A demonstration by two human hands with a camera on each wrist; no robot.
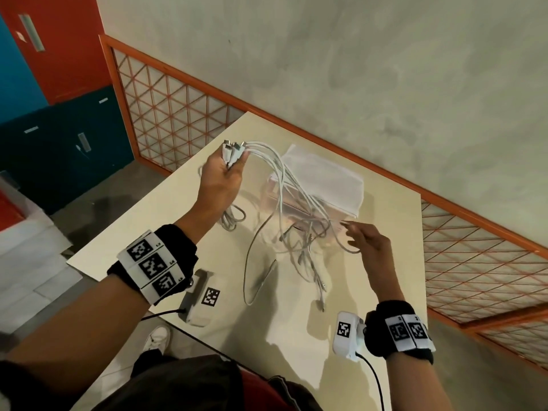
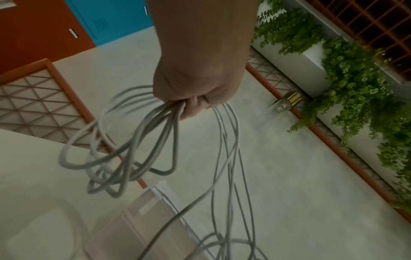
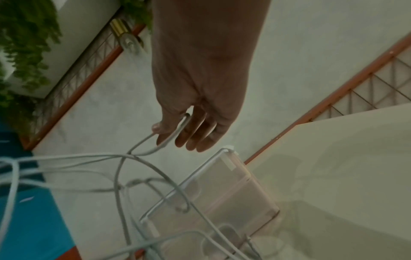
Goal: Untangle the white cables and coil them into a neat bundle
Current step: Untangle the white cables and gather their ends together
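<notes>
Several white cables (image 1: 284,203) hang in a loose tangle above the cream table (image 1: 385,262). My left hand (image 1: 221,179) is raised and grips their plug ends in a fist, the connectors sticking out at the top. Looped strands (image 2: 124,151) droop below that fist (image 2: 195,88) in the left wrist view. My right hand (image 1: 367,244) is lower, to the right of the tangle. A single cable loop (image 3: 169,139) passes between its thumb and forefinger, pinched there, while the other fingers (image 3: 200,133) stay straight. Loose cable ends trail onto the table (image 1: 320,292).
A clear plastic box with a white lid (image 1: 323,179) stands on the table behind the hanging cables. An orange lattice railing (image 1: 178,108) runs behind the table. Blue and red lockers (image 1: 53,84) stand at the left. My trouser legs (image 1: 184,381) are at the near edge.
</notes>
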